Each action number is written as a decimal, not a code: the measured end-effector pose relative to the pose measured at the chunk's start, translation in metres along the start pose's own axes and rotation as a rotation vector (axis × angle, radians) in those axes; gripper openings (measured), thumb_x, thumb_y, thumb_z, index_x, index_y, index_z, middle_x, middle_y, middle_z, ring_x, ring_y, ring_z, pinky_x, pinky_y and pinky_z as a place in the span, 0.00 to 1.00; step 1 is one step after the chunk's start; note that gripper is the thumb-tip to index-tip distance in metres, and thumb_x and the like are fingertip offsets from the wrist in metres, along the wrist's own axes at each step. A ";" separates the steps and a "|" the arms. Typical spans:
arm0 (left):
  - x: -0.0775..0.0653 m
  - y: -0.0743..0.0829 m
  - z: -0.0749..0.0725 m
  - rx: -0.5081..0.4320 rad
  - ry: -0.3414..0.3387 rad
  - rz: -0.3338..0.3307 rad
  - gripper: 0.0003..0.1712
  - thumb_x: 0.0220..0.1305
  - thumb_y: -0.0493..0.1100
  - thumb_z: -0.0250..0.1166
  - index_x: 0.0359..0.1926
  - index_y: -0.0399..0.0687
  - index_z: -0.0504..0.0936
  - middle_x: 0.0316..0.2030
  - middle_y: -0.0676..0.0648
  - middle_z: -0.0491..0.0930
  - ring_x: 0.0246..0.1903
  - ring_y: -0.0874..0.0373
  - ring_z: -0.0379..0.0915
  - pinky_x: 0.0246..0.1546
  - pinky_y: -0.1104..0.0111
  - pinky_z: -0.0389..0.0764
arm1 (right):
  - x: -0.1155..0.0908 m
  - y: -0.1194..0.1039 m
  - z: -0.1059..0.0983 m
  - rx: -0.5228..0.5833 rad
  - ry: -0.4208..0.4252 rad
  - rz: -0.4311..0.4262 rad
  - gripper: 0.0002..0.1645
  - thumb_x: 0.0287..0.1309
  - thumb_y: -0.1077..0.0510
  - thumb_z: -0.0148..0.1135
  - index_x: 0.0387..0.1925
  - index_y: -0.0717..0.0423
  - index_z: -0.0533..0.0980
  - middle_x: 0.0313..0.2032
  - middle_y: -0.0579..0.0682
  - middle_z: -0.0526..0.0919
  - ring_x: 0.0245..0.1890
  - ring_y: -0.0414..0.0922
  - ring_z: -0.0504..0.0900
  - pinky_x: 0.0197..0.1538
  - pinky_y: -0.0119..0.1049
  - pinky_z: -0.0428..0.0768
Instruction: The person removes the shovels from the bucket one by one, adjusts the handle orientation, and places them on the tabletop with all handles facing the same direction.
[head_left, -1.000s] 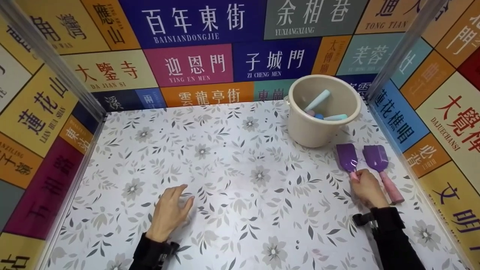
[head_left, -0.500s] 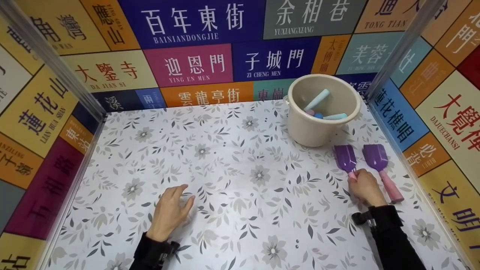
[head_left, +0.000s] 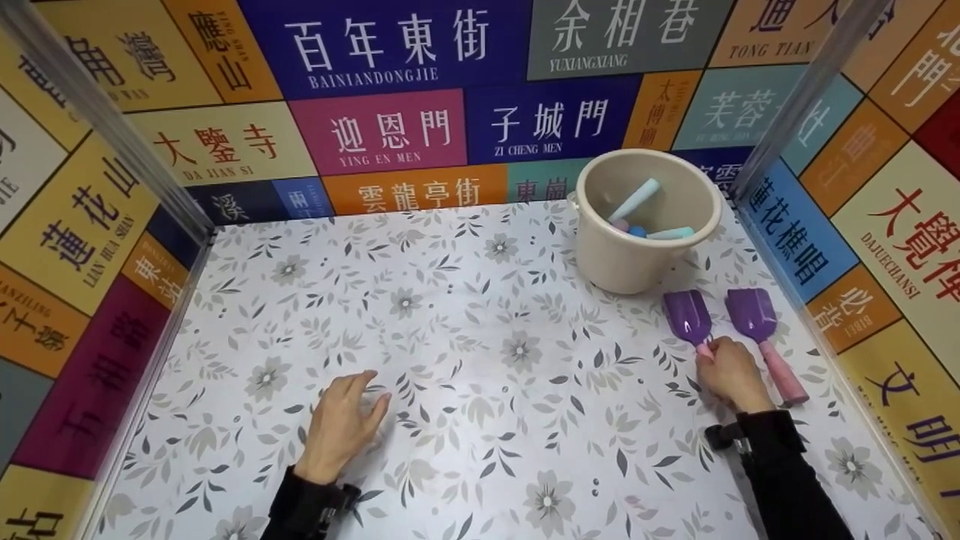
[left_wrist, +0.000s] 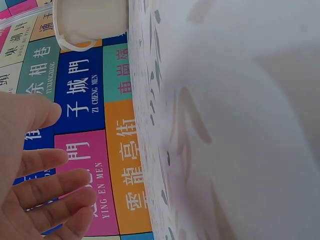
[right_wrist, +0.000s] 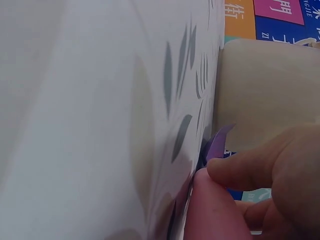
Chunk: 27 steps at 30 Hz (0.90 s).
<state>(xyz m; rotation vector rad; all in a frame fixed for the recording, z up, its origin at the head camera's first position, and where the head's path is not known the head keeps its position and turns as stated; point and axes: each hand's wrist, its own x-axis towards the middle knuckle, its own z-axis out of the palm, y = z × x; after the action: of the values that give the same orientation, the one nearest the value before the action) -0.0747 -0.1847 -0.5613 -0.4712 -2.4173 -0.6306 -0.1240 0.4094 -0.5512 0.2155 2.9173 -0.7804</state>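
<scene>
My right hand [head_left: 729,373] pinches the left purple scoop [head_left: 688,316] by its handle [right_wrist: 212,210], near the bucket [head_left: 619,262]; my left hand [head_left: 341,429] holds nothing. Contact is partly hidden; an off-centre pinch could let it swivel into the second scoop [head_left: 752,313].

The scoop [head_left: 688,316] at three o'clock has a purple head and a pink handle, and the second scoop [head_left: 752,313] beside it matches. The bucket [head_left: 622,266] at two o'clock is cream; inside I spot two pale blue-green sticks [head_left: 636,198], a blue bit [head_left: 637,232] and a mauve bit [head_left: 621,225]. The tabletop [head_left: 457,315] is white, patterned with grey and beige leaves. The wall [head_left: 382,131] at twelve o'clock is a patchwork of navy, pink, orange and yellow blocks. Both sleeves [head_left: 791,484] are black.
</scene>
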 end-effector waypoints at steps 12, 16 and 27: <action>0.002 0.001 0.003 0.002 -0.015 0.012 0.21 0.55 0.37 0.79 0.49 0.33 0.85 0.38 0.36 0.86 0.37 0.43 0.83 0.37 0.53 0.87 | 0.000 -0.001 0.000 -0.018 0.017 -0.013 0.23 0.71 0.59 0.50 0.51 0.82 0.71 0.45 0.81 0.78 0.47 0.76 0.79 0.52 0.70 0.78; 0.002 0.000 0.004 0.002 -0.019 0.018 0.21 0.55 0.36 0.79 0.49 0.33 0.85 0.37 0.36 0.85 0.36 0.43 0.83 0.37 0.53 0.87 | -0.001 -0.001 0.000 -0.012 0.039 -0.023 0.23 0.70 0.59 0.51 0.50 0.81 0.72 0.44 0.80 0.79 0.45 0.74 0.80 0.50 0.68 0.78; 0.006 0.000 0.001 -0.009 0.007 0.016 0.22 0.54 0.38 0.79 0.49 0.33 0.85 0.39 0.35 0.86 0.37 0.41 0.84 0.37 0.52 0.87 | -0.008 -0.009 -0.014 -0.054 0.075 -0.049 0.30 0.74 0.52 0.58 0.58 0.78 0.71 0.49 0.80 0.79 0.44 0.70 0.82 0.45 0.62 0.81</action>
<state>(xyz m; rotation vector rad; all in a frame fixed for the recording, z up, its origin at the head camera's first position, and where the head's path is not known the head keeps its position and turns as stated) -0.0798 -0.1836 -0.5580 -0.4908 -2.4028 -0.6351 -0.1184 0.4076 -0.5332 0.1722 3.0204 -0.7148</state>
